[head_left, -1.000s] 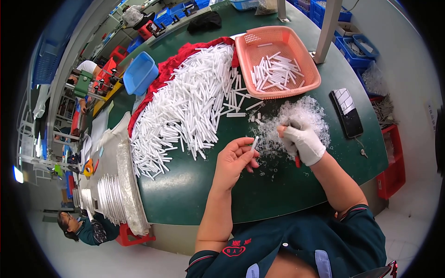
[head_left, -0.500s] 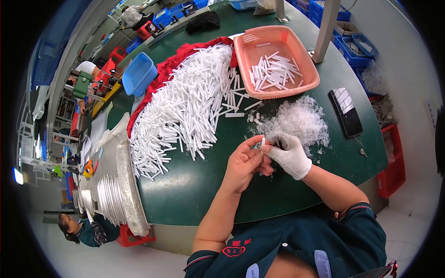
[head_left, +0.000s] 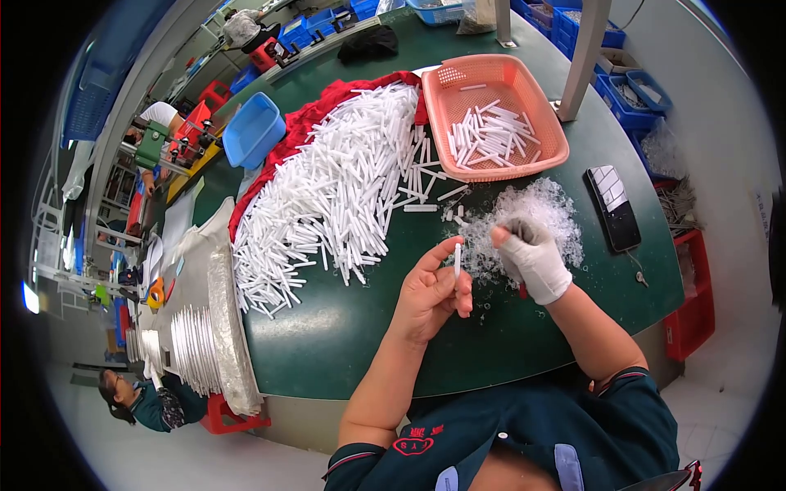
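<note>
Upright between the thumb and fingers of my left hand is a short white plastic tube. My right hand wears a white glove with bare fingertips. Its fingers are curled, and a small red bit shows under the palm; what it grips is hidden. That hand is apart from the tube, over the near side of a heap of clear plastic scraps. To the left, a large pile of similar white tubes lies on a red cloth. Beyond the scraps stands a salmon-coloured basket with some tubes inside.
The green table has a phone at its right and a metal post behind the basket. A blue bin stands left of the pile. A co-worker sits at lower left; red and blue crates line the right side.
My right hand has drawn away from my left, to the right and over the scraps. The tube now shows nearly whole in my left hand, which has barely moved.
</note>
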The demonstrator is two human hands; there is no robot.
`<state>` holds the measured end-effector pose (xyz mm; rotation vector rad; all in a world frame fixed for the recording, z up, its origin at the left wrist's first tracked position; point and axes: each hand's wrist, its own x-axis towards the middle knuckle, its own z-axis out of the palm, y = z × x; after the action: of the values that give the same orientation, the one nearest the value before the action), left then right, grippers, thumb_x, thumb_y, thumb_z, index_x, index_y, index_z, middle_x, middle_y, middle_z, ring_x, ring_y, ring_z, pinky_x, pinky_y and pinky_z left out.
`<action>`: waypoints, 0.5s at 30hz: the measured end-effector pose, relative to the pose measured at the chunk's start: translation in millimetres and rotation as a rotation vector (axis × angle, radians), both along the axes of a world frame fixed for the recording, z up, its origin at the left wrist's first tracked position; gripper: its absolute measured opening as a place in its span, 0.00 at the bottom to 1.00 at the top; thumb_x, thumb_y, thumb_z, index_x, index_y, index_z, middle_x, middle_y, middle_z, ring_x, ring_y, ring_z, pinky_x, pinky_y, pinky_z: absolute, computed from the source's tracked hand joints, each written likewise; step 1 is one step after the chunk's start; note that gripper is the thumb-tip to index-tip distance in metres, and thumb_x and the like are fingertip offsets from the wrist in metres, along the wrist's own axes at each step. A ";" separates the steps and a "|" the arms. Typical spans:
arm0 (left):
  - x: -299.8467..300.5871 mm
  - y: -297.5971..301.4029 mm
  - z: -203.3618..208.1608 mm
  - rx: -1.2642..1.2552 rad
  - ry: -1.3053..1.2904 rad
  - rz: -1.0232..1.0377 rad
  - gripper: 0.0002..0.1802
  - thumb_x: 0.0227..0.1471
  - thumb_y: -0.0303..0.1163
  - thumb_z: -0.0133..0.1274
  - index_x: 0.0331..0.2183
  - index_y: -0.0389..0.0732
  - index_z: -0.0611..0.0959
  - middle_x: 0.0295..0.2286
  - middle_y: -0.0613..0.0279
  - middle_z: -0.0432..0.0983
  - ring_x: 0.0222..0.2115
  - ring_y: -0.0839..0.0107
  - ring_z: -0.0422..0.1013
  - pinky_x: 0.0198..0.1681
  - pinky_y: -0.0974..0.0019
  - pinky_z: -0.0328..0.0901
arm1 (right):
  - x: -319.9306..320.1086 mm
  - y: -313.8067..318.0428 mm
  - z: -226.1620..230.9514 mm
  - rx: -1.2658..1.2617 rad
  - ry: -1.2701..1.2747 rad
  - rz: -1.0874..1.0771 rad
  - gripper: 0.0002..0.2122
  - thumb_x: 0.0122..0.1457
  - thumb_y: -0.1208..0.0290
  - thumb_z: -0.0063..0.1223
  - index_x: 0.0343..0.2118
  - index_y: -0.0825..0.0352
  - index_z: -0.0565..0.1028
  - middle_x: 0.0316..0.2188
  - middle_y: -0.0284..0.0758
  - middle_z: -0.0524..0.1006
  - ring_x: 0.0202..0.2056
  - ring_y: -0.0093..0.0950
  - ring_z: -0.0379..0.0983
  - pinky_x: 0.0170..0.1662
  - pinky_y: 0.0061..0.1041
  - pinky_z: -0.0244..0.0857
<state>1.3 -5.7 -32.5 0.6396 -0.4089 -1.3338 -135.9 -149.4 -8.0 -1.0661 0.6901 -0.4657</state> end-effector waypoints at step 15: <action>-15.3 -5.8 2.7 0.144 -0.478 0.168 0.27 0.54 0.22 0.51 0.55 0.35 0.64 0.31 0.53 0.76 0.25 0.67 0.75 0.28 0.69 0.71 | 6.7 19.3 -21.1 -0.324 0.017 0.084 0.06 0.54 0.76 0.58 0.32 0.72 0.75 0.23 0.28 0.73 0.26 0.15 0.65 0.31 0.17 0.63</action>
<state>-14.0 -11.6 -29.8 1.0957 -0.6322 -1.0498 -129.1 -130.1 -29.1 -1.3994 0.5936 -0.5072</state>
